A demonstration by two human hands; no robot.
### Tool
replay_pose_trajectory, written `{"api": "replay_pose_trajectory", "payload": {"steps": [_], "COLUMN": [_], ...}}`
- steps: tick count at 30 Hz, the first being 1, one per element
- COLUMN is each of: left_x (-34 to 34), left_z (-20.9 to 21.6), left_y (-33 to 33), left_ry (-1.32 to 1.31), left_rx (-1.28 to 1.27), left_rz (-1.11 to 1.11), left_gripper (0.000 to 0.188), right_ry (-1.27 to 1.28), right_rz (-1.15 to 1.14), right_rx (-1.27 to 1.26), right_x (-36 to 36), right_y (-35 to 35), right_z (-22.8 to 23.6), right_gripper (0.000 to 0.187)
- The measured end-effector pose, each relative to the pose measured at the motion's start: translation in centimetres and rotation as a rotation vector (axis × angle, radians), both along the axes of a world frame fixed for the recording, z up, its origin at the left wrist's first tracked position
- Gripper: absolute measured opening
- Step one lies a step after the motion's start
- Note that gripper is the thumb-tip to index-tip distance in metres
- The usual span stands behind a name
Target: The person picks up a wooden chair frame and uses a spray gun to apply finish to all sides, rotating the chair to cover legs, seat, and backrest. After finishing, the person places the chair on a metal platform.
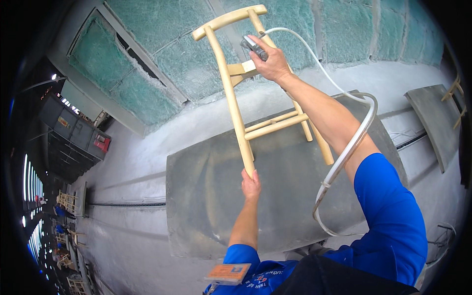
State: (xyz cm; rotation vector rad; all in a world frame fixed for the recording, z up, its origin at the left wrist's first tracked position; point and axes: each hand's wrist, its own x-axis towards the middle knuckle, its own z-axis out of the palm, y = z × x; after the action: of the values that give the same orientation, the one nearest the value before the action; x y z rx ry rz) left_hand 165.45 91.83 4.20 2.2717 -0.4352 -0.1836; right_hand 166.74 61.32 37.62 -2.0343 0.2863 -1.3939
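Note:
A pale wooden chair frame [235, 105] is tilted over a grey board, its curved top rail toward the far wall. My left hand [251, 185] is wrapped round the lower end of its left rear leg. My right hand [274, 64] grips a metal spray gun [254, 47] between the two back posts, close below the top rail. From the gun a white hose [351, 142] loops out to the right and hangs down by my right arm. Whether spray is leaving the nozzle cannot be made out.
The flat grey board [211, 196] lies beneath the chair. Green fibrous filter panels [191, 64] line the far wall. Another grey board [435, 123] with wooden pieces stands at the right. More wooden chair frames [68, 200] and people are far off at the left.

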Motion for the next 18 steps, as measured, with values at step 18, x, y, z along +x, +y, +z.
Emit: {"api": "replay_pose_trajectory", "payload": {"steps": [18], "left_x": [-1.0], "left_z": [0.1], "left_y": [-2.1], "left_ry": [-0.005], "left_rx": [-0.122], "left_rz": [-0.080], "left_gripper": [0.053], "right_ry": [0.387], "right_rz": [-0.021], "right_rx": [-0.177], "right_x": [12.5], "right_y": [6.3], "right_z": [4.3], "right_gripper": [0.054]}}
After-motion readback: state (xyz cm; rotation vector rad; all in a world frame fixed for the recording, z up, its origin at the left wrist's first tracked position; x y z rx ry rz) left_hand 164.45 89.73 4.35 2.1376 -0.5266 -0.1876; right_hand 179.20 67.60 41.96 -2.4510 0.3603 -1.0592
